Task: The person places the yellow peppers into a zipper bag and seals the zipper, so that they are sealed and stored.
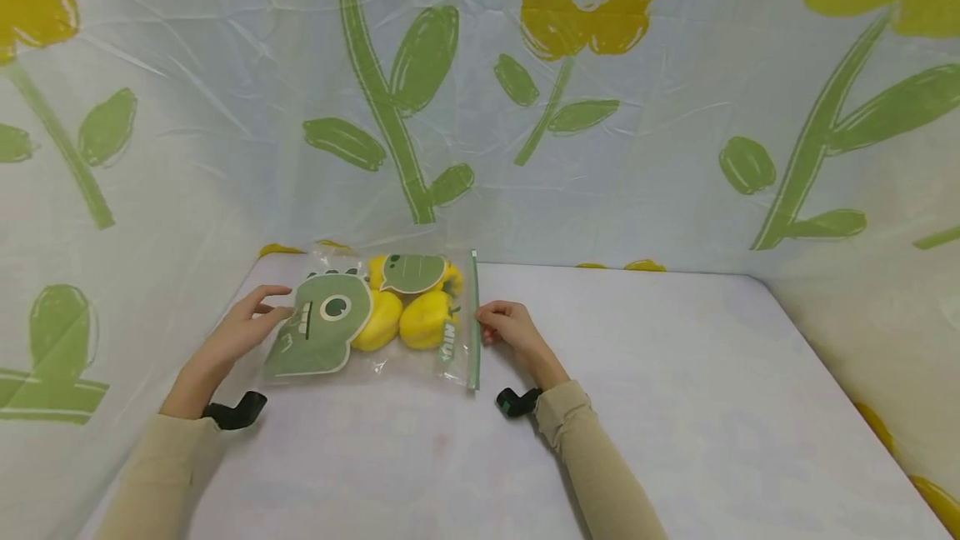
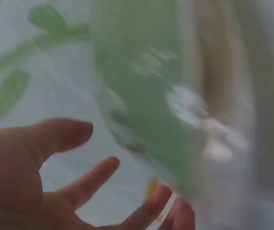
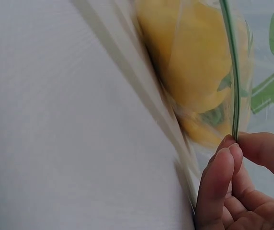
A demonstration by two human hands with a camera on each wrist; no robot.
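Observation:
A clear zip bag (image 1: 322, 327) with a green cartoon monster print lies on the left part of the table, its green zip edge (image 1: 474, 298) facing right. Yellow bell peppers (image 1: 424, 322) show through the plastic. My right hand (image 1: 516, 330) pinches the zip edge between thumb and fingertips; the right wrist view shows the green strip (image 3: 234, 86) running up from that pinch. At the bag's other end, my left hand (image 1: 243, 327) is held with fingers spread. In the left wrist view the bag (image 2: 142, 96) is blurred, close beside those spread fingers (image 2: 96, 179).
A white table (image 1: 637, 407) extends to the right and toward me. Hanging cloth (image 1: 660, 190) printed with flowers encloses the back and both sides. A black wrist mount (image 1: 236, 411) sits at my left wrist, another black mount (image 1: 516, 402) at my right.

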